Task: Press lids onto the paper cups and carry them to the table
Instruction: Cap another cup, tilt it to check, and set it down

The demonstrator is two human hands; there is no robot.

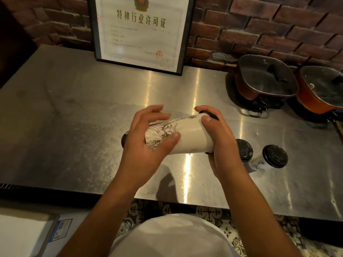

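Observation:
A white paper cup [187,135] with a dark line drawing lies sideways in both hands above the steel counter [74,115]. My left hand [146,140] wraps its narrower end. My right hand [219,138] clasps the wide end, with fingers over a black lid [213,115] that is mostly hidden. A dark round edge [124,140] shows behind my left hand; I cannot tell what it is. Two more cups with black lids stand on the counter to the right, one [244,150] just past my right wrist, the other [274,156] beyond it.
A framed certificate [141,32] leans on the brick wall at the back. Two orange pots with glass lids [265,78] [323,88] stand at the back right. The counter's front edge [167,199] is near my body. A white box [24,236] sits low on the left.

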